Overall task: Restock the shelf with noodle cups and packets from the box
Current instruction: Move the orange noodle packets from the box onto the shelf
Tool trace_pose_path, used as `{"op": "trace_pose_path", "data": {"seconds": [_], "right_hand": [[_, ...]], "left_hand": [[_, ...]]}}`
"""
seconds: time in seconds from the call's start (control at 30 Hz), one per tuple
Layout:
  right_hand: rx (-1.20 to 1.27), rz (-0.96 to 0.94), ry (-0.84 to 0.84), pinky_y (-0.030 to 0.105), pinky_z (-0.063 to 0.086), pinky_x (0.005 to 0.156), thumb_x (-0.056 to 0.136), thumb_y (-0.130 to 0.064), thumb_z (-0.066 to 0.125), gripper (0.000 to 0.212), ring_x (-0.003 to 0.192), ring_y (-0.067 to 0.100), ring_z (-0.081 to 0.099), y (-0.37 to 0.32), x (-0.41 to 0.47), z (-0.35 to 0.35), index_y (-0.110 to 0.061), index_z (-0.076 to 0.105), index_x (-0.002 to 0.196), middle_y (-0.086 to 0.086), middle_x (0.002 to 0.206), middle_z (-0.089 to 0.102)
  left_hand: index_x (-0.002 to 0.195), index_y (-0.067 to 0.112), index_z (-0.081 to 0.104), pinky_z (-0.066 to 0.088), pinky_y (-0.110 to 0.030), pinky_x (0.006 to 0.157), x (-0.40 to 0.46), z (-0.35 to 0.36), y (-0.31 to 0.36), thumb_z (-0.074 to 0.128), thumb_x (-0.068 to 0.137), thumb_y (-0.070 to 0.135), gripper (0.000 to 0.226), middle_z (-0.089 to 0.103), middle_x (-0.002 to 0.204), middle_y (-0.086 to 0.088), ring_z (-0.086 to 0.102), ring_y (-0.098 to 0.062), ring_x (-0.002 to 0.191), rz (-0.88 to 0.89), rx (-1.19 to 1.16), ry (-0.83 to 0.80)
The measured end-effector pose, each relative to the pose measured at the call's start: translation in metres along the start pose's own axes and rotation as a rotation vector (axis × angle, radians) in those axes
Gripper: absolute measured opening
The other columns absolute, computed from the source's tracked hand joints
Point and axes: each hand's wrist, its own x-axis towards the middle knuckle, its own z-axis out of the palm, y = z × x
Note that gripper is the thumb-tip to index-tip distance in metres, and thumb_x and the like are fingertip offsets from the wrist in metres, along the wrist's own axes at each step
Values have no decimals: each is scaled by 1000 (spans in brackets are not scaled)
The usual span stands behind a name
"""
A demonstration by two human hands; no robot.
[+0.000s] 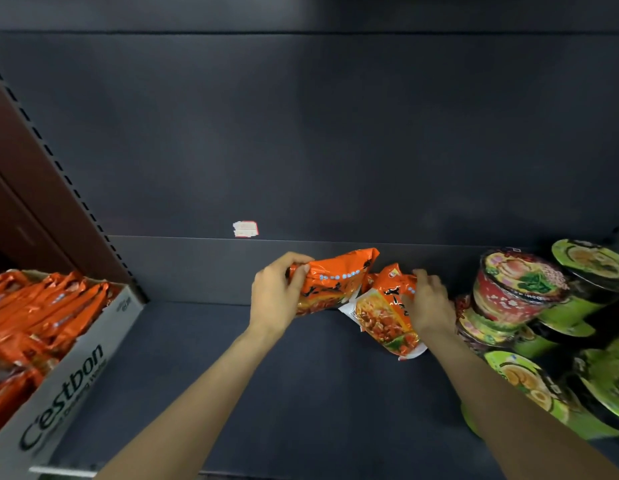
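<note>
An orange noodle packet (330,282) is gripped at its left end by the left hand (275,296), the fingers curled over the top edge and the thumb apparently underneath. It is held near the back edge of the dark shelf (301,393), close to the rear wall. Just beside it, on the right, a second orange packet (387,313) is seen tilted, its lower white end resting on the shelf. This packet is held by the right hand (429,303), whose fingers are bent over its right side; how firmly it is pinched cannot be told, as the fingertips are partly hidden. The two packets appear to touch where they meet.

Along the right edge of the shelf, noodle cups (519,285) with red and green lids are stacked in two layers, close to the right hand. At the left edge of the shelf, a cardboard box (76,379) is placed, filled with further orange packets (41,306) standing on edge. A small white label (245,229) is stuck on the rear wall.
</note>
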Motion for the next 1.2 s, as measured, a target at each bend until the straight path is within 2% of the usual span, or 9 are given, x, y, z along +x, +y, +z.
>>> {"op": "trace_pose_path", "data": {"seconds": [0.17,0.33,0.5,0.63,0.73,0.83,1.0,1.13,1.2], "right_hand": [[289,-168,110,40,44,96,89,-15,60,55,125,27,42,-5,-17,-22,-18,37,139,11,133,44],[514,-357,-76,28,34,103,86,-26,66,71,127,8,38,-13,-40,-37,-35,26,144,-6,139,38],[678,-280,-54,31,46,98,86,-27,66,53,113,3,51,-7,-50,-42,-35,39,131,-13,122,54],[590,-229,-69,40,49,94,84,-26,68,57,113,15,55,15,-57,-35,-37,34,130,-6,124,56],[448,-155,-38,43,50,87,86,-21,66,51,104,22,58,30,-63,-23,-33,37,126,4,114,59],[379,-74,-11,41,50,76,86,-18,65,39,94,26,59,41,-64,-12,-25,40,116,7,105,60],[166,-60,28,39,49,74,86,-11,64,36,99,29,55,44,-61,1,-14,41,114,10,115,48],[154,-34,-14,42,50,84,85,-7,64,46,108,30,52,46,-56,7,-14,39,124,11,122,45],[131,-35,-16,41,49,85,86,-7,62,47,108,31,52,47,-54,8,-14,40,126,13,122,45]], "left_hand": [[95,25,67,51,-24,78,-1,1,3,54,93,17,15,67,91,15,61,-1,86,6,-70,-31],[93,27,66,53,-26,79,-2,5,7,54,94,15,17,67,92,17,62,-3,92,13,-181,-126],[88,31,64,55,-29,80,-5,25,7,54,94,11,23,67,94,10,63,-10,95,4,-296,-268],[93,23,66,54,-24,79,-5,50,-2,55,93,11,17,67,97,6,63,-11,96,-93,-289,-349],[99,21,65,52,-24,82,-8,71,-11,61,90,16,11,66,101,6,62,-12,98,-162,-257,-412],[106,21,61,52,-29,88,-12,86,-18,73,80,19,29,64,106,4,61,-13,100,-207,-247,-553],[132,22,47,44,-22,91,-13,103,-21,75,73,5,66,46,122,-3,52,-17,106,27,90,-627],[144,29,30,43,-38,101,-9,114,-26,73,76,9,84,24,145,-1,35,-22,129,119,310,-623],[145,32,28,40,-45,103,-8,118,-27,74,77,17,84,23,148,-1,32,-26,130,111,407,-602]]}}
